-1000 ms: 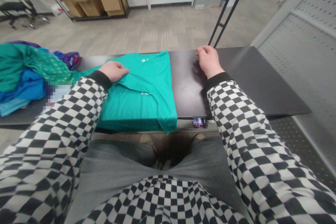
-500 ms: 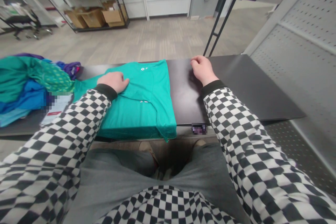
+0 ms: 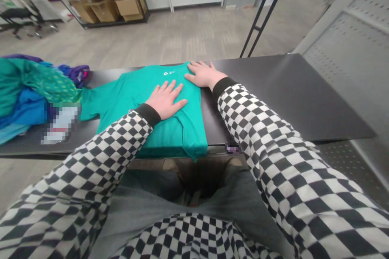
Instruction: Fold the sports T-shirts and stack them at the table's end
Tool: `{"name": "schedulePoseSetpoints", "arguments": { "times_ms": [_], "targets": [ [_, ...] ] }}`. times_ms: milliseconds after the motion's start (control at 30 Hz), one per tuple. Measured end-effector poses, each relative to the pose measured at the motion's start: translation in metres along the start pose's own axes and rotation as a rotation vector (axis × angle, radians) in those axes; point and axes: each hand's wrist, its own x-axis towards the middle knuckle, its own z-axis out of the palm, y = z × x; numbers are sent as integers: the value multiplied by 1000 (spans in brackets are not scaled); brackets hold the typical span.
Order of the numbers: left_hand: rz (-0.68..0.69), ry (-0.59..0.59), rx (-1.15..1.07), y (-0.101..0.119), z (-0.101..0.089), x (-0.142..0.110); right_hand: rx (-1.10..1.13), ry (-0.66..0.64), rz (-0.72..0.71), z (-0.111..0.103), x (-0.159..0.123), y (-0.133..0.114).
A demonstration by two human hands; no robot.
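Observation:
A green T-shirt (image 3: 127,89) with a small white print near its far edge lies on the dark table, one side folded over and one sleeve stretched out to the left. My left hand (image 3: 166,100) rests flat on the middle of the shirt, fingers spread. At the shirt's far right corner, my right hand (image 3: 205,75) lies with its fingers apart, fingertips on the fabric. The shirt's near edge hangs a little over the table's front. My left forearm hides part of the cloth.
Left of the shirt is a heap of green, blue and purple clothes (image 3: 27,89), with a pale flat packet (image 3: 62,123) beside it. The dark table (image 3: 282,97) runs right toward a perforated grey panel (image 3: 343,44). Black poles (image 3: 259,20) stand behind; shelves hold cardboard boxes (image 3: 105,9).
My right hand has moved left from above the bare table onto the shirt's corner and opened. My left hand has slid right across the shirt and spread its fingers.

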Motion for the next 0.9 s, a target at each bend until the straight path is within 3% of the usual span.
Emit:
{"name": "schedulePoseSetpoints", "arguments": {
  "times_ms": [133,233,333,400,533,633,767,900],
  "targets": [
    [16,42,-3,0,-3,-5,39,16,-40,13,15,24],
    [85,206,-9,11,-18,-19,33,19,-34,12,11,20],
    [198,401,-125,35,-32,-59,40,29,-1,2,1,11],
    [206,465,-269,55,-34,-96,80,105,-17,-5,-4,10],
    [9,384,-596,90,-4,-166,209,296,-106,-16,-12,6],
    [-169,346,-756,104,32,-193,252,262,-231,-22,-30,-11],
    [-265,268,-767,111,63,-195,199,139,-303,-18,-63,-37],
    [-351,199,-703,117,67,-183,258,97,-296,-6,-74,-45]
  ]
}}
